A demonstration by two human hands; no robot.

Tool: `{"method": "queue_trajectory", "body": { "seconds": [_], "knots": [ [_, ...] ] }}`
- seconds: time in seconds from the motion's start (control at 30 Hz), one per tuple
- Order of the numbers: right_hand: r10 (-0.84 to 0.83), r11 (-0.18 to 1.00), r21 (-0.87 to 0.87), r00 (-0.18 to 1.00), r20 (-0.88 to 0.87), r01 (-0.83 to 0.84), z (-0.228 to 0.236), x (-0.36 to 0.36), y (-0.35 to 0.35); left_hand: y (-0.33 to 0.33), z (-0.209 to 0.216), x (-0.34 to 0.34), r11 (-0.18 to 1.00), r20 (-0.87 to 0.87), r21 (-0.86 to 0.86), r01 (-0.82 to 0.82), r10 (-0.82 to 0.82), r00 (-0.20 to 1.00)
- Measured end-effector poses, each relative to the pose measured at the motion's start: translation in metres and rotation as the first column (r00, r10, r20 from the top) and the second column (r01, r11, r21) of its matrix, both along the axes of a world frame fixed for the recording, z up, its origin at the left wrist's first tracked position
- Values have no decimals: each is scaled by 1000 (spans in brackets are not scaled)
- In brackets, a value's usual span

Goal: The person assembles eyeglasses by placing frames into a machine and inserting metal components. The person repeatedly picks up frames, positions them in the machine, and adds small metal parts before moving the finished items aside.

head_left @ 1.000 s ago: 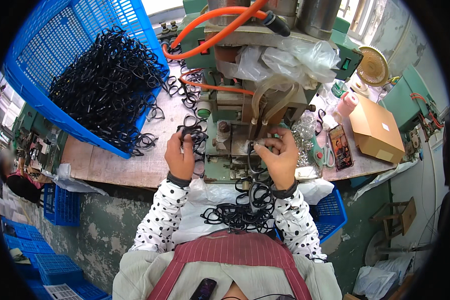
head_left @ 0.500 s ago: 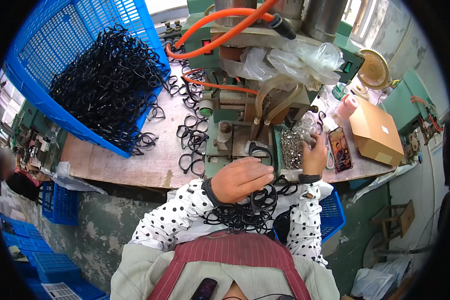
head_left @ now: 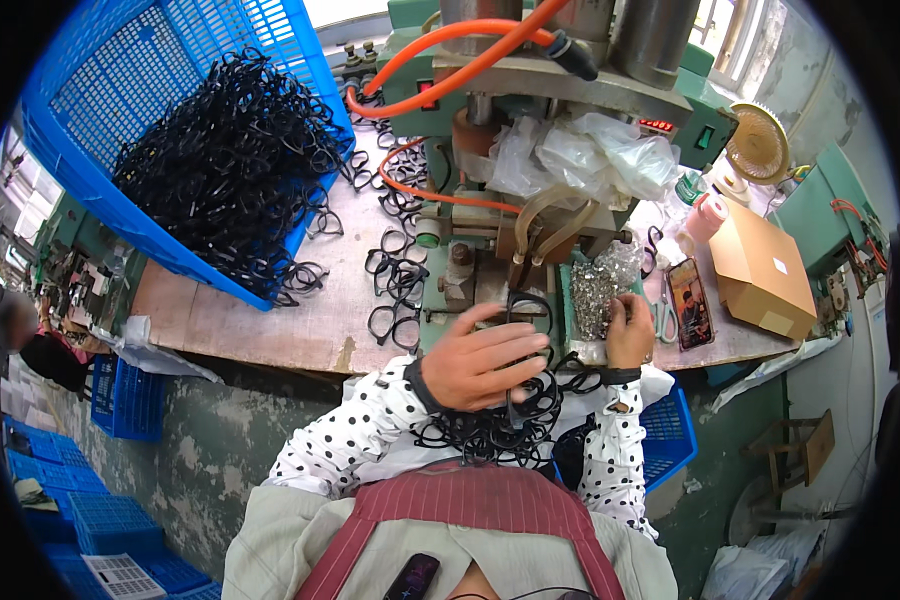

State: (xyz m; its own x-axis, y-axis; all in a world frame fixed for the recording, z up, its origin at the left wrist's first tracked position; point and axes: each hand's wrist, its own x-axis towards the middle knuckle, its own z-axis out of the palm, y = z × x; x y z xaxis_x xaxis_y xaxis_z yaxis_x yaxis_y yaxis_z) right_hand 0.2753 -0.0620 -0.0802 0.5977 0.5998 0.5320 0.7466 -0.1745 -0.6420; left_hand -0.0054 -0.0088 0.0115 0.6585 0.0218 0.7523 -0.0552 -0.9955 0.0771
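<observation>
My left hand [head_left: 482, 360] is palm down in front of the press machine [head_left: 470, 275], fingers stretched and apart. Close beyond its fingers, a black eyeglass frame [head_left: 532, 303] sits under the press head. Several more black frames [head_left: 490, 425] are heaped in my lap, just below that hand. My right hand [head_left: 630, 335] is at the right edge of a tray of small metal parts [head_left: 590, 298], its thumb and fingers curled together. Whatever they may hold is too small to make out.
A blue crate [head_left: 160, 240] full of black frames stands tilted at the left, with loose frames [head_left: 395, 270] on the table beside it. An orange hose [head_left: 450, 72] arches above. Scissors [head_left: 667, 318], a phone [head_left: 690, 305] and a cardboard box [head_left: 760, 265] lie at the right.
My left hand's fingers have spread and lifted. My right hand has drawn back toward me from over the metal parts, its fingers now closer together. The view has shifted slightly.
</observation>
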Motion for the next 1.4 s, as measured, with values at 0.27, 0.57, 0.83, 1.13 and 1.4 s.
{"method": "queue_trajectory", "body": {
  "seconds": [0.27, 0.57, 0.83, 1.13, 1.4],
  "knots": [
    [-16, 999, 53, 995, 100, 11, -10, -2, 2, 110, -87, -51, 511, 14, -268, -816, 849, 527],
    [-23, 997, 69, 996, 91, 17, -3, -3, -1, 134, -121, -73, 358, -156, -192, -914, 908, 389],
    [201, 976, 135, 952, -230, -173, 34, -26, 9, 58, -49, -57, 585, 155, -551, -595, 773, 616],
    [619, 785, 465, 534, -576, -409, 105, -103, 3, 4, 13, 4, 972, 173, 26, -234, 227, 959],
    [479, 874, 273, 622, -620, -401, 102, -108, 12, 3, -3, 14, 999, 163, -36, -10, 16, 987]
  ]
}}
